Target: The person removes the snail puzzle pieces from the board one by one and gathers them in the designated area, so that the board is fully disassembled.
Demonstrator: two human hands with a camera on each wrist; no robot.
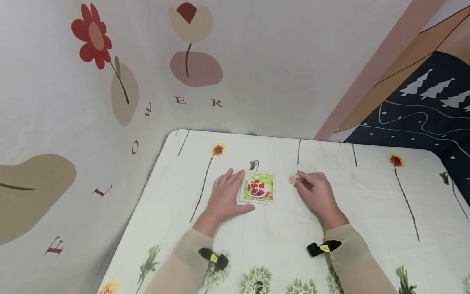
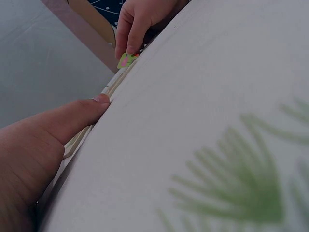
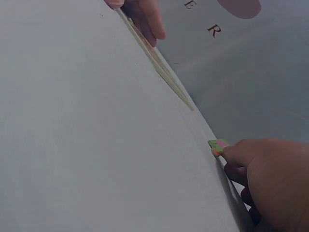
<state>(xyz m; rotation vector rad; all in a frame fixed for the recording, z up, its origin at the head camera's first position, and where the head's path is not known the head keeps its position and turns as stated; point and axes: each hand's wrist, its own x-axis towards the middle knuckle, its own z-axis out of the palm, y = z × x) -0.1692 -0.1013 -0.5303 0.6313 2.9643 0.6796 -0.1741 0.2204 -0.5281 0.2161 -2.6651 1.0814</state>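
Note:
A small square wooden jigsaw board lies on the table, showing a colourful snail on green inside a pale wooden frame. My left hand rests at its left side, fingers stretched along the upper left edge and thumb spread out below the lower left corner. To the right of the board, my right hand pinches a jigsaw piece, green with a pink patch, between thumb and fingers. In the right wrist view the same jigsaw piece sticks out from the fingertips, with the other fingers curled beneath.
A white tablecloth with printed flowers and stems covers the table. Behind it and to the left stands a pale fabric wall with flower shapes and letters. Dark fabric with white trees hangs at the right. Each wrist wears a black band with a small camera.

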